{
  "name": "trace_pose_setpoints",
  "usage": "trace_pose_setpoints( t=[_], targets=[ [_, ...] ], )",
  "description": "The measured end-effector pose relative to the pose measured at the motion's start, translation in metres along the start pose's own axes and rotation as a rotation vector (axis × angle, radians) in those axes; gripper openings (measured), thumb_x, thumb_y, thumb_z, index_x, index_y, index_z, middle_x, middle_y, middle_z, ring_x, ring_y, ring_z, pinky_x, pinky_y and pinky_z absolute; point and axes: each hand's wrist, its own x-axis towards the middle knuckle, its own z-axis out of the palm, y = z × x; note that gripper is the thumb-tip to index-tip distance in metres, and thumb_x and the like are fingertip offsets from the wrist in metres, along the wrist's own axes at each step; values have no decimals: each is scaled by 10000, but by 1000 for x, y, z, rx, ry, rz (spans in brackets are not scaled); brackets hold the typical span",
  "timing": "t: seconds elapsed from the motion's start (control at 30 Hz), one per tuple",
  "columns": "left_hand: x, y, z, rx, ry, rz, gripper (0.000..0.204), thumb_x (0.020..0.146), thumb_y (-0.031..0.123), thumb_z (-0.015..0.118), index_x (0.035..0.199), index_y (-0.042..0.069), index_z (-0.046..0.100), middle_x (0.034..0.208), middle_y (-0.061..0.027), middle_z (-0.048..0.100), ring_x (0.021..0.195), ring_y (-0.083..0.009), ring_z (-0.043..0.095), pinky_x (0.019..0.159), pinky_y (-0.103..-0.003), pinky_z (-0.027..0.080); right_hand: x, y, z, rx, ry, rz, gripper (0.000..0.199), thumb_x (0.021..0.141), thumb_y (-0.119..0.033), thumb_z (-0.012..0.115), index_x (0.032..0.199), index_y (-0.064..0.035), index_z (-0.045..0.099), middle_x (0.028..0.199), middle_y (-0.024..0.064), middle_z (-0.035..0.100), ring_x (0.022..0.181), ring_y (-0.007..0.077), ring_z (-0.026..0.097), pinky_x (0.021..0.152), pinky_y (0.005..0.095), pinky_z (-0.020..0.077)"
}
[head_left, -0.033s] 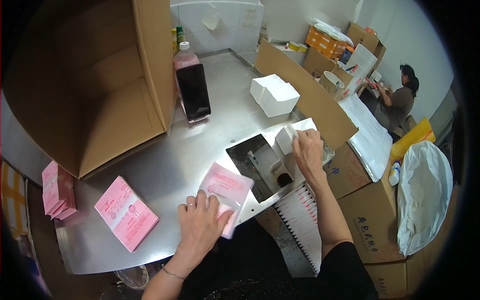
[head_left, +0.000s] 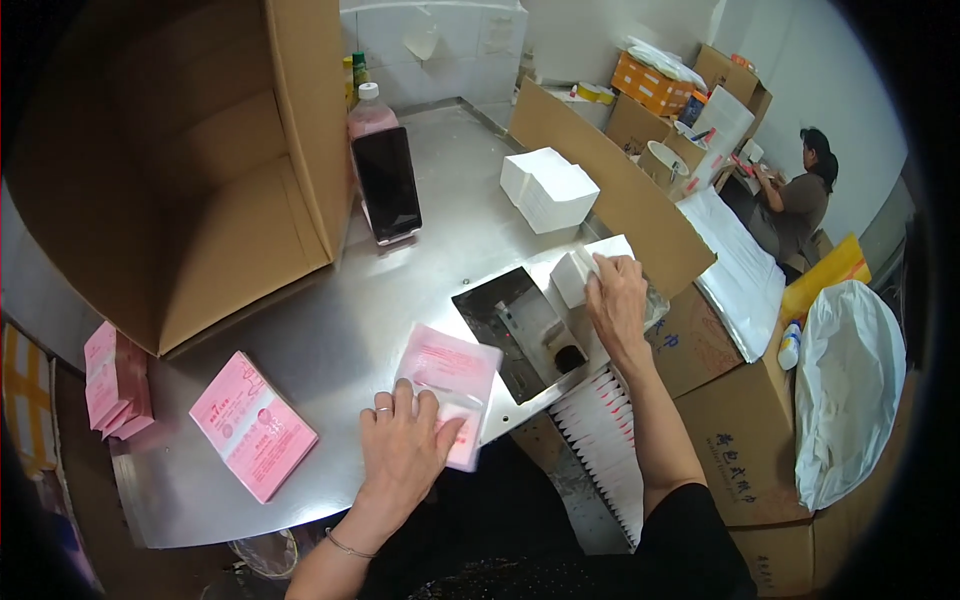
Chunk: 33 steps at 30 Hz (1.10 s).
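Observation:
My left hand (head_left: 405, 440) grips a pink printed plastic tissue packet (head_left: 455, 365) at the table's front edge, thumb and fingers over its lower part. White shows through the film by my thumb. My right hand (head_left: 618, 300) is closed on the edge of a small stack of folded white tissues (head_left: 572, 278), right of the opening; its fingertips are partly hidden. Between my hands, a rectangular opening (head_left: 500, 330) in a metal plate shows a dark round part inside. A larger block of white tissues (head_left: 550, 190) sits farther back.
Banded pink packets (head_left: 252, 428) lie at the left, with more stacked at the table's left edge (head_left: 118, 380). A large open carton (head_left: 230, 200) stands back left, beside a propped phone (head_left: 387, 187) and a bottle (head_left: 370, 112). A cardboard flap (head_left: 610, 180) borders the right; another person (head_left: 805, 195) sits beyond.
The pink packet has turned slightly, its far right corner shifting left. My left hand has moved a little to the right with it. My right hand is almost unmoved.

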Motion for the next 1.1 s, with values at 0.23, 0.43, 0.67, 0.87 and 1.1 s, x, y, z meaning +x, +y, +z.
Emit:
trace_pose_setpoints(
  t=[0.23, 0.43, 0.67, 0.87, 1.1],
  targets=[
    [-11, -9, 10, -277, 9, 70, 457, 777, 174, 700, 1201, 39, 599, 1053, -195, 560, 922, -330, 557, 729, -421, 445, -58, -91, -12, 444, 7, -514, 439, 767, 31, 596, 1205, 6, 611, 1180, 206, 621, 1086, 385, 604, 923, 484, 469],
    [-9, -10, -6, -247, 84, 98, 761, 729, 142, 720, 1439, 65, 458, 1003, -185, 538, 890, -343, 566, 743, -428, 440, -91, -141, 10, 444, -332, -695, 355, 884, -199, 591, 1170, 11, 600, 1047, 209, 579, 1025, 361, 572, 1062, 646, 329],
    [-34, -22, -28, -207, -20, 46, 697, 835, 104, 705, 1477, 68, 437, 975, -149, 561, 883, -326, 555, 777, -431, 430, -57, -104, 60, 332, -423, -397, 221, 871, -68, 551, 1077, -24, 616, 1008, 171, 671, 1046, 350, 634, 1079, 666, 298],
    [-55, -45, -26, -274, 276, 38, 221, 670, 4, 662, 874, 74, 616, 1034, -141, 568, 1022, -340, 542, 865, -460, 395, -24, -82, 4, 119, -793, -141, 187, 922, -89, 535, 1018, -20, 679, 830, 182, 688, 755, 392, 664, 727, 485, 533],
    [-93, -123, -55, 140, 292, -555, 247, 741, 26, 625, 984, 47, 581, 1150, -179, 535, 1166, -379, 490, 1109, -540, 289, -7, -17, -7, -162, 45, -118, 140, 908, -156, 631, 980, -47, 682, 930, 138, 641, 966, 320, 600, 804, 474, 449]
  ],
)
